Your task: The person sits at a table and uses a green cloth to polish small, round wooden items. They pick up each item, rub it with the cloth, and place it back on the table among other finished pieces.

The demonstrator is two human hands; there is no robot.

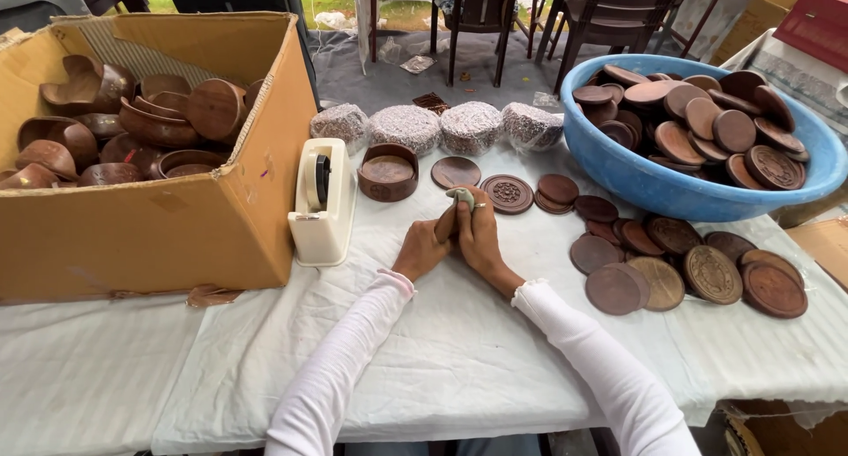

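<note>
Our left hand (422, 248) and right hand (478, 233) clamp one wooden disc (447, 221); cardboard box (177, 217) holds wooden bowls (132, 125), blue basin (671, 191) holds wooden lids (698, 120).

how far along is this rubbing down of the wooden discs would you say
Looks early. Possibly done: four wrapped bundles behind a round wooden holder. In hand: left hand and right hand together hold one wooden disc with a small cloth. Left: loose discs on the table, a full blue tub, and a bowl-filled cardboard box.
</note>
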